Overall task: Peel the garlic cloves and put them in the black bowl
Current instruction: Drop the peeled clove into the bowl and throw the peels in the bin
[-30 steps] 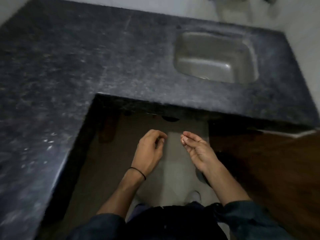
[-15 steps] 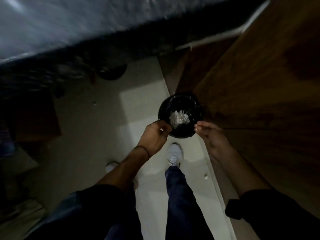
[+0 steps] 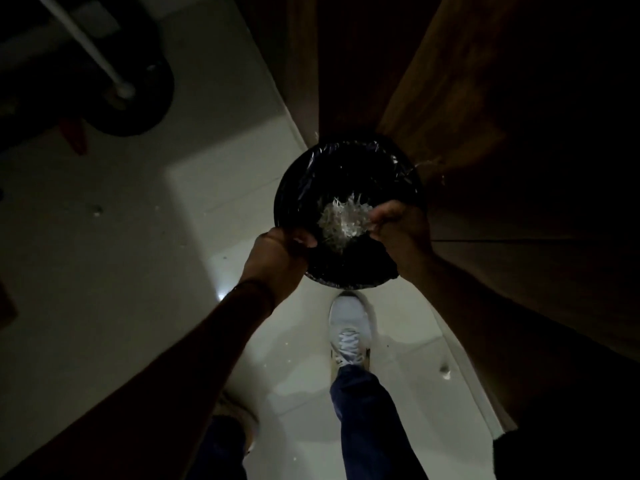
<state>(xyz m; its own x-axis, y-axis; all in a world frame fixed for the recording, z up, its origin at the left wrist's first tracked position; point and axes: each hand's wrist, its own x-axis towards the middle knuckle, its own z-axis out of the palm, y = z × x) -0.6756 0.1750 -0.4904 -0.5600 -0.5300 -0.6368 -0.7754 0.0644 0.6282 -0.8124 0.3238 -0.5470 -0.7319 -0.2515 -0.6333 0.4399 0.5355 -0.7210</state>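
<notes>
Head view puts you over a bag-lined black bin [image 3: 301,178] on the floor [image 3: 104,271], with garlic skins [image 3: 343,218] heaped inside. Your left hand [image 3: 280,252] and right hand [image 3: 401,230] curl their fingers at its rim (whether they pinch anything, I cannot tell). Neither cloves nor the black bowl are in sight, so you seem to be discarding peel.

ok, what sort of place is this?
Probably a home kitchen, seen down at floor level, though the light is dim. It shows pale floor tiles, wooden cabinet panels on the right, and a round bin lined with a black bag holding whitish papery peelings.
</notes>
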